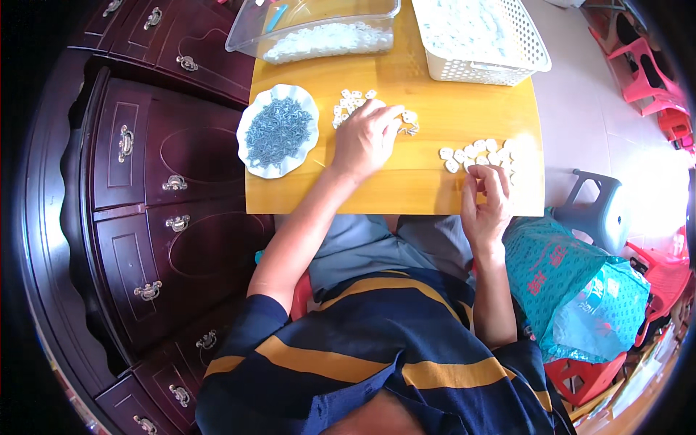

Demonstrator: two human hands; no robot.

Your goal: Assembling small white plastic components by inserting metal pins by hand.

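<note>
Just right of the wavy dish (270, 171), white pieces (346, 104) are found beside the nearer left hand (362, 141). Far right of the dish, more white pieces (493, 157) are spread just past the right hand (487, 205). Both hands' fingers are bent; whether anything is pinched cannot be told.

Left bunch of little white pieces (346, 103) is just sitting loose on the yellow tabletop (290, 196), packed kinda close, and the right bunch (494, 157) is scattered near the right edge, pieces look roundish with dark spots, plus some thin dark pins (410, 131) in a tiny messy heap between them
</note>
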